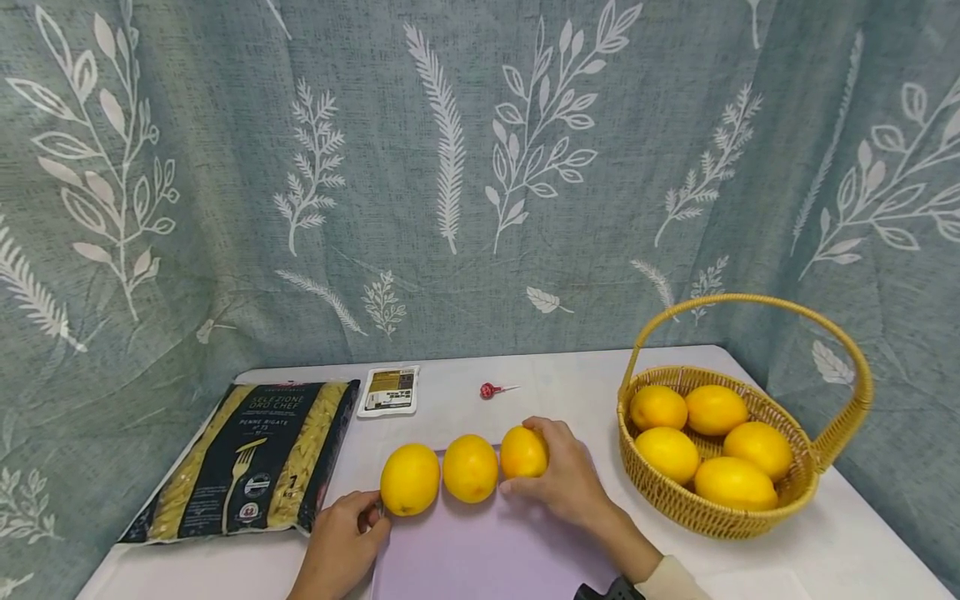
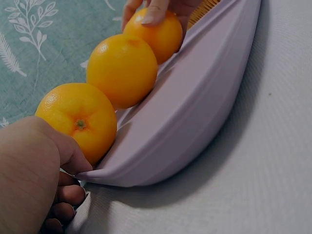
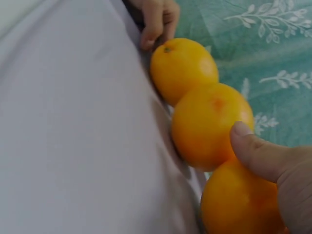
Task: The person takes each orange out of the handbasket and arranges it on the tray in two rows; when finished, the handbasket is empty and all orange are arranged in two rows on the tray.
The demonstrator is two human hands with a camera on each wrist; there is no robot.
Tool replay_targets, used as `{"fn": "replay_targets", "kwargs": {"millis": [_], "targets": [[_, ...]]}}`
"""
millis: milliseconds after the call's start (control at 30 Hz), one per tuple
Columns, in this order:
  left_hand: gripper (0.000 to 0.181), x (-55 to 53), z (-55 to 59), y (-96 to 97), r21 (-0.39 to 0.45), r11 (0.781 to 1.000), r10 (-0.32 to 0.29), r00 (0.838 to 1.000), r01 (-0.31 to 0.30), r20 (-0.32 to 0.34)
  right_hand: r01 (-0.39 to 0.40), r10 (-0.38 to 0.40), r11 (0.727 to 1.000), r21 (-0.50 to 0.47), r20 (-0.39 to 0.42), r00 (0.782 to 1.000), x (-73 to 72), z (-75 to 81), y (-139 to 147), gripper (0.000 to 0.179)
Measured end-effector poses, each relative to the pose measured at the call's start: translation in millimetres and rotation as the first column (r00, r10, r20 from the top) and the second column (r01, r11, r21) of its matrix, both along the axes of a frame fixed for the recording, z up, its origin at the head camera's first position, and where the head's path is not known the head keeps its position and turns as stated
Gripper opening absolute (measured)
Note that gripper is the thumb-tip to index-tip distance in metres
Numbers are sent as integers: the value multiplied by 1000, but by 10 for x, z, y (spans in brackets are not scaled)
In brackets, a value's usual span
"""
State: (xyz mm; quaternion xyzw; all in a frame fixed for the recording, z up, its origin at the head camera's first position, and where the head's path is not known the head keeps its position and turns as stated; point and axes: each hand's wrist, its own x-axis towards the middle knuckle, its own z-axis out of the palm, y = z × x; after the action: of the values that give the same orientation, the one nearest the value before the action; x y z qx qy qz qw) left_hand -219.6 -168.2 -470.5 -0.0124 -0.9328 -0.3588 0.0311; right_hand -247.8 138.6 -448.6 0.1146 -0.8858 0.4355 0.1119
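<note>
Three oranges stand in a row along the far edge of a lavender board (image 1: 480,550) with a raised rim: a left orange (image 1: 409,479), a middle orange (image 1: 470,468) and a right orange (image 1: 523,452). My left hand (image 1: 347,537) pinches the board's far left corner between thumb and finger, close against the left orange; the left wrist view shows this pinch (image 2: 80,170) clearly. With thumb and fingers around it, my right hand (image 1: 566,475) grips the right orange. In the right wrist view, my right thumb (image 3: 253,148) lies near the middle orange.
A wicker basket (image 1: 652,492) with a tall handle holds several yellow fruits at the right. On the left lies a bag of penne pasta (image 1: 247,458). Behind the board are a small flat packet (image 1: 389,392) and a red lollipop (image 1: 491,390). A patterned curtain (image 1: 465,167) hangs behind the table.
</note>
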Motion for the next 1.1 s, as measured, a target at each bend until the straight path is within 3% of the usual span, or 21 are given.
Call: {"fn": "replay_targets", "kwargs": {"millis": [467,1100], "targets": [[20,-3,5,4,-6,1000,7,1000,-7,1,-20,19,999,42,26,999,10,-35,-42,97],[17,8,8,6,-5,1000,7,1000,-7,3,-1,-3,997,74,45,999,41,117,-3,100]]}}
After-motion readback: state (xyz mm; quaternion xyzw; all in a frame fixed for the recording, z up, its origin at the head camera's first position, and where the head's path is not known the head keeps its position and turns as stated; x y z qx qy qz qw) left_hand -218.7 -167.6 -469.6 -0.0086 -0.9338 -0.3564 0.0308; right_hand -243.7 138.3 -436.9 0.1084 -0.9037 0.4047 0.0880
